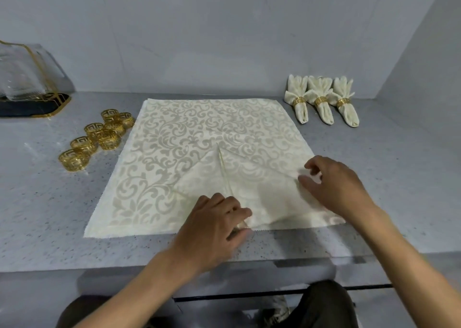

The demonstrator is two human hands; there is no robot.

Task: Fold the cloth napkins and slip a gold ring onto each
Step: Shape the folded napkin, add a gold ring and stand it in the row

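Folding is under way on the cream damask napkin [199, 138], spread flat at the centre of the grey counter [37, 203]. Its near right corner is turned in, making a triangular flap whose point sits just past the cloth's middle.

Left hand [214, 225], at 6 o'clock on the cloth, pinches the near hem where the flap's edge begins. Right hand [334, 185], at 4 o'clock, has thumb and fingers curled onto the fold line; it appears to nip the cloth there, though motion blur limits certainty.

Loose gold rings [99, 138] cluster at 9 o'clock, just off the cloth's left edge. Three finished napkins [321, 100], each ringed, lie at 2 o'clock. A clear gold-trimmed case [27, 78] stands at 10 o'clock.

Judgement: step is creasing the diagonal. To do it well, keep the left pinch fixed as anchor, draw the right hand along the fold to flatten it, and check the flap edge stays straight before the opposite corner is turned.
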